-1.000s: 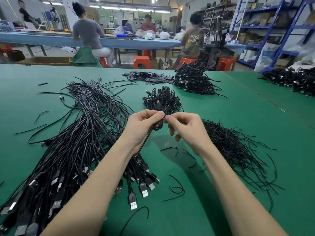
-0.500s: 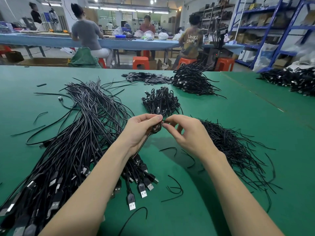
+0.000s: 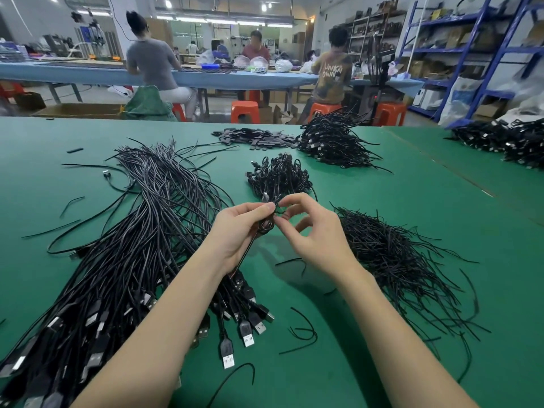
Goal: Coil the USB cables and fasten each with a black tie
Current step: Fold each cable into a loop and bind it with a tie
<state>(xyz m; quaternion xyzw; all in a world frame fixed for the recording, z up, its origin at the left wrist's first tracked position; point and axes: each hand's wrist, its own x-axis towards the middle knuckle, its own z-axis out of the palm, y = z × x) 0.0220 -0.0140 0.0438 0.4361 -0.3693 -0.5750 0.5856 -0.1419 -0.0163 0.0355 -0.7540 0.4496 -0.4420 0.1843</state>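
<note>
Green bench point(image 3: 412, 207) below, my left hand point(image 3: 238, 231) pinches the coiled cable point(image 3: 266, 226) just above it while my right hand point(image 3: 312, 231) nips the black tie point(image 3: 278, 212) — best twisted snug without letting the loops spring.

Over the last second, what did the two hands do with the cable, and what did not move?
The right hand turned and opened out: its fingertips now pinch the black tie at the top of the coiled cable, with the other fingers spread. The left hand kept its grip on the coil. The loose cables, the pile of ties and the finished coils stayed put.
</note>
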